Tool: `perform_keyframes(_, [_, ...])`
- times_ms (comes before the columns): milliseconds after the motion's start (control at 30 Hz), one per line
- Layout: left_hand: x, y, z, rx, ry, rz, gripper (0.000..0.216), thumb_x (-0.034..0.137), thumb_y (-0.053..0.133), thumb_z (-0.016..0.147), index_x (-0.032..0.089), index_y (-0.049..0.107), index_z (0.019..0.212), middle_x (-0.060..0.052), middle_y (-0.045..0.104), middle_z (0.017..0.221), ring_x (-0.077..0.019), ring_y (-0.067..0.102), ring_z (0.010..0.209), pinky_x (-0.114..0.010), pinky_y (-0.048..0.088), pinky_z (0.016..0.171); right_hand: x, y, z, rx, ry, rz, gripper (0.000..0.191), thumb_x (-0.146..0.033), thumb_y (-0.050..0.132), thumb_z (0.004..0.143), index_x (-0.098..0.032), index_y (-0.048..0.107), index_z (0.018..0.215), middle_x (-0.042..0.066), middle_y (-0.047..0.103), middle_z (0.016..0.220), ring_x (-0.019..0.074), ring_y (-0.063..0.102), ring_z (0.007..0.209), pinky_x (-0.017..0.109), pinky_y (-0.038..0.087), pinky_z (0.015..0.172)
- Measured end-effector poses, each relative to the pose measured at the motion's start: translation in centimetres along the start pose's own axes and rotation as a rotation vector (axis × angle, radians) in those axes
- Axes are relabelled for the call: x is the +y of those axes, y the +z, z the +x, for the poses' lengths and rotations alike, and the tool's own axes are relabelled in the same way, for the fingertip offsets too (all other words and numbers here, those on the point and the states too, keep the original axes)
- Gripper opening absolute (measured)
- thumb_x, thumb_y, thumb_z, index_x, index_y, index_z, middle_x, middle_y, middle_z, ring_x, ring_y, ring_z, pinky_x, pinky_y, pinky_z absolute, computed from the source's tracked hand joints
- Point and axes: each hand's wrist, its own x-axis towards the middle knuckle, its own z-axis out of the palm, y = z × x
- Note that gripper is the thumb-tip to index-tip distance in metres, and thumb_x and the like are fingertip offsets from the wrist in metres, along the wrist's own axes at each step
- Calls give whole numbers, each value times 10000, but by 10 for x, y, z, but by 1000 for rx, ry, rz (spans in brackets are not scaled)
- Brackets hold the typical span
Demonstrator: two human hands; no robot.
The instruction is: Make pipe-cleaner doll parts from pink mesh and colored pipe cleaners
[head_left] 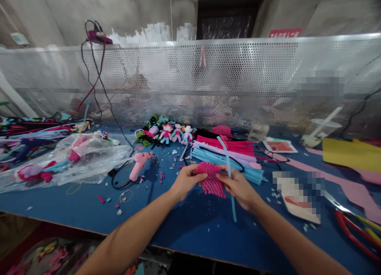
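Note:
Between my two hands is a small woven pink piece (210,181), looking like pipe cleaners worked into a mat. My left hand (187,182) pinches its left edge between thumb and fingers. At the opposite edge, my right hand (238,186) pinches the same piece and also has a long light blue pipe cleaner (228,156) passing through its fingers, upright and slightly bent. Just behind my hands lie bundled pink pipe cleaners (232,145) and light blue pipe cleaners (253,175). The fingertips behind the woven piece are hidden.
A pink glue gun (139,166) rests on the blue table (178,231) to the left, beside a plastic bag (98,156) with dolls. Small finished dolls (177,133) sit at the back. Scissors (354,223), a cup (320,130) and yellow felt (351,154) are at right.

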Motion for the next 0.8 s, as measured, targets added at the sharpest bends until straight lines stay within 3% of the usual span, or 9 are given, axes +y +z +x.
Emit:
perform_keyframes(233, [3, -1, -1, 63, -77, -86, 252, 182, 701, 661, 129, 727, 906, -85, 678, 855, -147, 588, 739, -269, 437, 694, 2, -3, 0, -32, 32, 232, 225, -253, 543, 774, -198, 606, 983, -92, 343, 453, 52, 252, 353, 227, 120, 389])
perform_keyframes(367, [1, -1, -2, 59, 13, -80, 229, 118, 626, 663, 152, 750, 852, -91, 613, 1035, -160, 573, 830, -253, 442, 664, 4, -5, -1, -16, 9, 251, 224, -176, 528, 741, -195, 640, 934, -71, 386, 480, 64, 293, 384, 237, 156, 408])
perform_keyframes(467, [0, 0, -2, 97, 61, -80, 210, 91, 597, 652, 158, 752, 777, -71, 580, 1028, -139, 553, 829, -219, 431, 636, 4, -6, -2, -32, -21, 273, 193, -211, 513, 778, -197, 649, 914, -51, 426, 508, 74, 324, 400, 242, 171, 416])
perform_keyframes(633, [-1, 5, -2, 100, 70, -42, 166, 153, 587, 716, 161, 723, 811, -46, 602, 858, -119, 550, 711, -230, 448, 623, 1, -3, -7, -47, -71, 226, 211, -348, 541, 818, -200, 647, 926, -22, 481, 614, 84, 348, 463, 232, 188, 416])
perform_keyframes(800, [-5, 5, -3, 115, 150, 59, 217, 157, 572, 718, 189, 737, 856, -69, 587, 1042, -157, 562, 852, -252, 485, 682, 1, 4, -10, -4, -108, 123, 441, -362, 655, 763, -254, 527, 1171, -26, 542, 777, 69, 373, 499, 207, 266, 435])
